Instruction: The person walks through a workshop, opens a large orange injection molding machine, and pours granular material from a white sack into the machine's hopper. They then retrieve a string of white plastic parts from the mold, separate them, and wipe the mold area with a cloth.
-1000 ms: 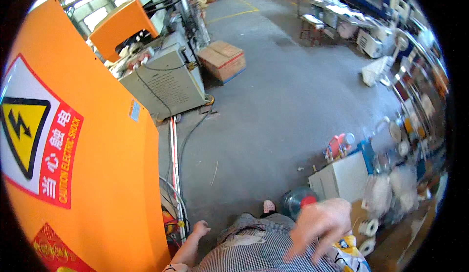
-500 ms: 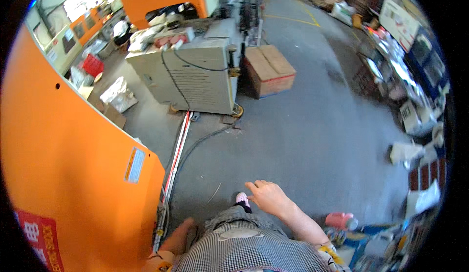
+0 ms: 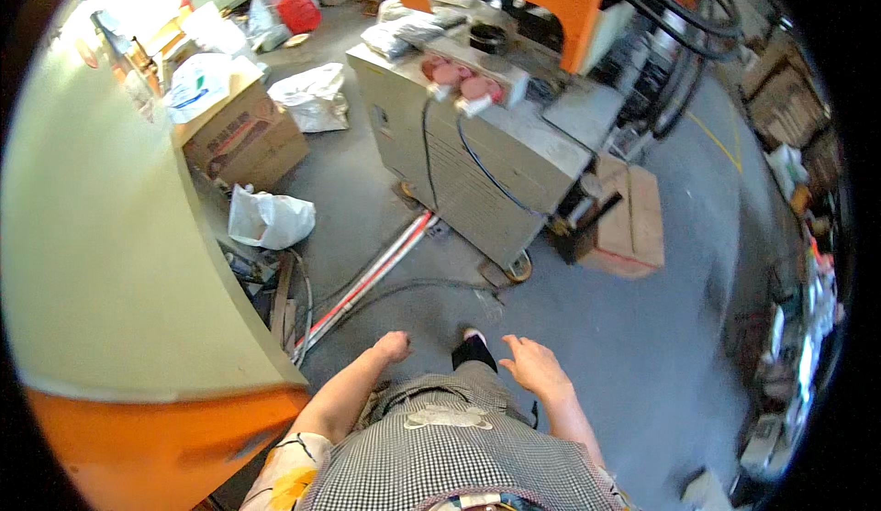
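My left hand (image 3: pixel 394 346) hangs in front of me at left, its fingers curled in, with nothing seen in it. To the right, my right hand (image 3: pixel 536 366) is held out over the floor, thumb and fingers apart, holding nothing. Neither hand touches anything. Between them a checked apron (image 3: pixel 440 456) covers my front, and one shoe (image 3: pixel 474 335) shows below it. Left of my left hand, a red-and-white strip (image 3: pixel 367 279) runs along the floor beside a dark cable (image 3: pixel 395 285).
A grey machine cabinet (image 3: pixel 459 172) with red plugs stands ahead, and a cardboard box (image 3: pixel 629 217) is at its right. Close on my left is a cream and orange machine (image 3: pixel 101 263). Behind it are a white bag (image 3: pixel 271 217) and another carton (image 3: pixel 248 139). Cluttered goods (image 3: pixel 798 327) line the right.
My view has swung left and moved nearer the cabinet, which now sits further right. My left hand has come up into plain view; my right hand has spread its fingers.
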The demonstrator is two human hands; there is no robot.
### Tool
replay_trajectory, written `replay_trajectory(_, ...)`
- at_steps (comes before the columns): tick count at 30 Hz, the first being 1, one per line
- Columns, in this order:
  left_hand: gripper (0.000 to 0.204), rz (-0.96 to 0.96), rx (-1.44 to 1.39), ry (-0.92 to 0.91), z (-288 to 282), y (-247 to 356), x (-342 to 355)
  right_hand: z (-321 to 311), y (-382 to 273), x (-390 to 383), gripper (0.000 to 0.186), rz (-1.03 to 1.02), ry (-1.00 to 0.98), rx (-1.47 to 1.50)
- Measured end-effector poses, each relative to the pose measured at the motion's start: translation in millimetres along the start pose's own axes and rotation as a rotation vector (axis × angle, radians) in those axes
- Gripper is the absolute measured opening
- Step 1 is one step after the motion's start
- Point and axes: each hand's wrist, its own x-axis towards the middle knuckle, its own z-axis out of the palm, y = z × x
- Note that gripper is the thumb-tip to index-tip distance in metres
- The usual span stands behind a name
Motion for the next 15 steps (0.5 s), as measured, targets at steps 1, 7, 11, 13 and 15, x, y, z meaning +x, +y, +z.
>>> replay_trajectory(1, 0.033, -0.108, -0.010, -0.062, -12.3, -13.5, 0.7, -14.7, 3.2, 20.5, 0.041, -0.006, -0.047, -0.026)
replay_trajectory(7, 0.033, -0.541, -0.288, 0.098, -38.9, -107.3, -10.2, -89.6, 2.9, 161.2, 0.039, -0.264, -0.033, -0.166)
replay_trajectory(11, 0.033, -0.773, -0.418, 0.225, -38.4, -167.8, 3.1, -99.4, -25.6, 255.0, 0.035, -0.426, -0.012, -0.170)
replay_trajectory(13, 0.031, -0.854, -0.416, 0.225, -35.4, -210.4, 22.3, -95.2, -46.8, 306.4, 0.032, -0.491, 0.008, -0.078)
replay_trajectory(15, 0.030, -0.891, -0.376, 0.143, -40.9, -261.3, 42.2, -90.8, -74.4, 362.1, 0.028, -0.535, 0.015, 0.075)
